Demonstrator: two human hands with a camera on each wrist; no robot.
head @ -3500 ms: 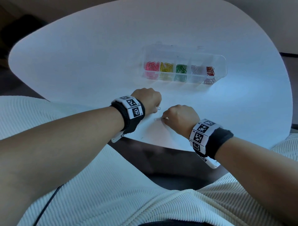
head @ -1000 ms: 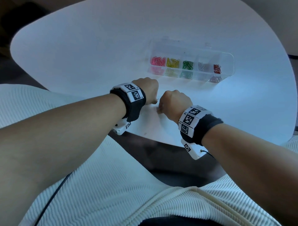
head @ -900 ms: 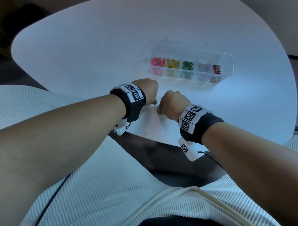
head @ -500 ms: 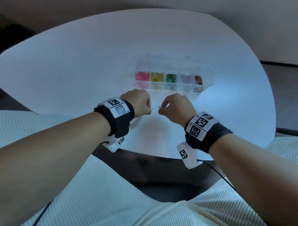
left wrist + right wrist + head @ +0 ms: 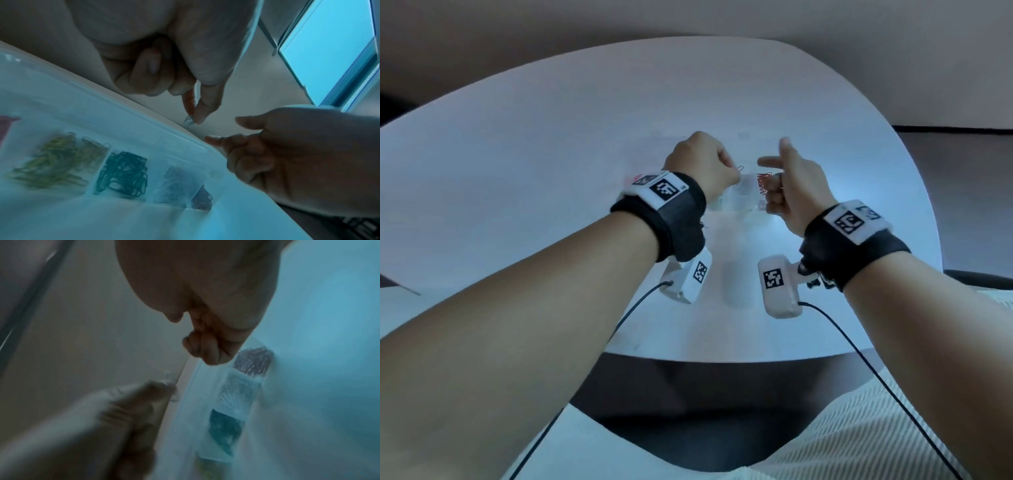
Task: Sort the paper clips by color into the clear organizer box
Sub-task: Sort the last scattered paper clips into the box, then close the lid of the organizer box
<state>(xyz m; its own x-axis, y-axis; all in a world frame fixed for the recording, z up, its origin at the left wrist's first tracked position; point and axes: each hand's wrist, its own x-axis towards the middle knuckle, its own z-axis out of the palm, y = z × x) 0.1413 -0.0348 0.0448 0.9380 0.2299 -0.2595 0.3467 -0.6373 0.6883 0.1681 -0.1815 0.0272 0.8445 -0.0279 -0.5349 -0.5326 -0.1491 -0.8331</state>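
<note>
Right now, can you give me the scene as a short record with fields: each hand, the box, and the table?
left hand: pinches one pale paper clip between thumb and fingertip, above the box
right hand: beside the left, thumb and forefinger extended, other fingers curled; whether it holds a clip cannot be told
organizer box: clear, on the table, compartments in a row
contents: yellow clips, green clips, pale clips, red clips
table: white, rounded
</note>
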